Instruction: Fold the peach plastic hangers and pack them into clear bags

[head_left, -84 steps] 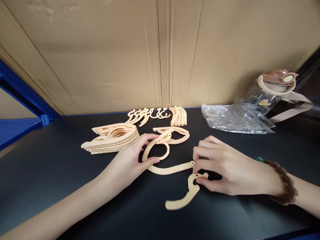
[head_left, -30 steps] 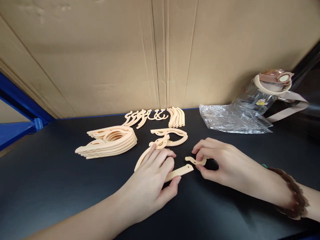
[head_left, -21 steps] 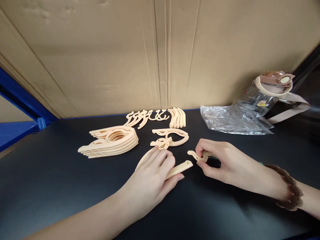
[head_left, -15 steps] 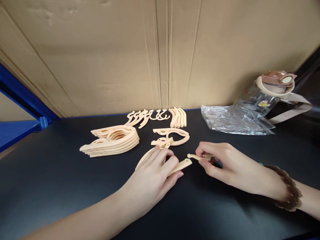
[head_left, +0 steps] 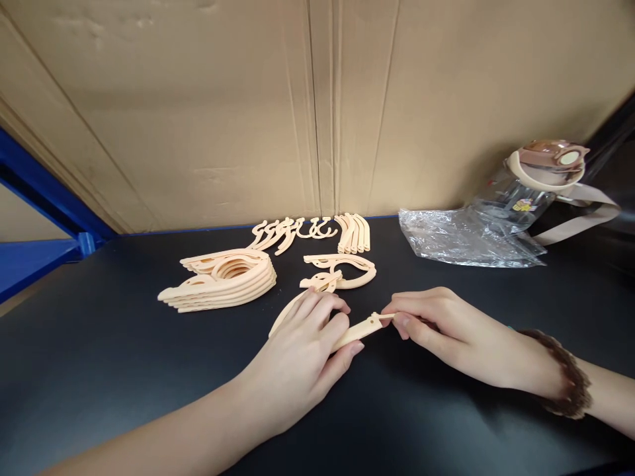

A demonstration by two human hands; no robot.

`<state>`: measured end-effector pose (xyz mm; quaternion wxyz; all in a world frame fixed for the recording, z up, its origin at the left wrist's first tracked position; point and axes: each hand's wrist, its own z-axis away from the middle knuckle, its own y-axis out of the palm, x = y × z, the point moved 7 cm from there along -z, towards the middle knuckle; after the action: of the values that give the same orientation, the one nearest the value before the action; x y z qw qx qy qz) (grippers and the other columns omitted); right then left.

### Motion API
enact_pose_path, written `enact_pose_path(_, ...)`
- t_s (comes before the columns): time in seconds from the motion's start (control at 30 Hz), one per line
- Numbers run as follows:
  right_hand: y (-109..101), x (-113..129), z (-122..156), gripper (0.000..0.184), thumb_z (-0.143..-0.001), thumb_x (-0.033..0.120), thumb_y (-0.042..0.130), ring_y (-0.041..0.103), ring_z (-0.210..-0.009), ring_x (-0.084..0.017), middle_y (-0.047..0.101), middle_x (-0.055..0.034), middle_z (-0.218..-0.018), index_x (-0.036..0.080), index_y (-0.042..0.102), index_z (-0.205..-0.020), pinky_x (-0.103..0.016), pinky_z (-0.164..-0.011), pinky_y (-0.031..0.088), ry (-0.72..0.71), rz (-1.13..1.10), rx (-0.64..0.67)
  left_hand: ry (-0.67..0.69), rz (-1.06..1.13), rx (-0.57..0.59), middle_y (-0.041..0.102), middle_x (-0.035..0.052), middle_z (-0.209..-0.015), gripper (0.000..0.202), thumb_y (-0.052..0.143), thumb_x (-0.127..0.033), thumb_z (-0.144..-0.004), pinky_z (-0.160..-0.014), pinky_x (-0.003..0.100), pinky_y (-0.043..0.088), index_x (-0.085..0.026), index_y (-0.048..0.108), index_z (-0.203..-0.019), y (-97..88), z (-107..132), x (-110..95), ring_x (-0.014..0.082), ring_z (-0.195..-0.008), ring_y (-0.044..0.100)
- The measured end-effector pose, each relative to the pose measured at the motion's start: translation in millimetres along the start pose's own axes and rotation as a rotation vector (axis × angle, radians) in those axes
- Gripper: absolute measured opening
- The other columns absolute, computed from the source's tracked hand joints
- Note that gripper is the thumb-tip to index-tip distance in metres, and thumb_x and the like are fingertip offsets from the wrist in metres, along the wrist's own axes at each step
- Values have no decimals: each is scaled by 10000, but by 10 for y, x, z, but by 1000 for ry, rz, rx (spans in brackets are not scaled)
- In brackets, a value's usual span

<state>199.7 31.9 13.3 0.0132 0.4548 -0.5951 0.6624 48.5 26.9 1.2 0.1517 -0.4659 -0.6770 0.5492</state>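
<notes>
My left hand is closed on a peach plastic hanger body, thumb under its right arm, fingers over its ring. My right hand pinches a small peach hook piece edge-on against the tip of that arm; most of the piece is hidden by the fingers. Both rest low on the black table. Just behind my left hand lies another peach hanger.
A stack of peach hangers sits at left centre. Loose hook pieces and arm pieces lie by the cardboard wall. Clear plastic bags and a water bottle are at right. Blue shelf frame is at left.
My left hand shifted from the ring onto the hanger's arm. My right hand picked the hook piece off the table, turned it and brought it against the arm's tip.
</notes>
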Motion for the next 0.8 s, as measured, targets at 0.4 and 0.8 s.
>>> enact_pose_path(0.4,61,-18,33,323,-1057,236,279,588,-789,-136,596,20,-806,224,502,-824,-255,-746,432,50,-60,30,6,34,-7,590,75,-1146,208,425,-290,-1037,-1081,492,365,-192,576,-932,-25,8,-8,260,-1136,505)
enact_pose_path(0.8,139,-42,-9,372,-1048,429,382,442,-552,-113,485,47,-652,224,441,-742,-245,-531,332,31,107,31,-2,59,24,579,60,-1179,213,442,-286,-1033,-1135,472,330,-197,635,-1031,0,10,-7,250,-1171,499)
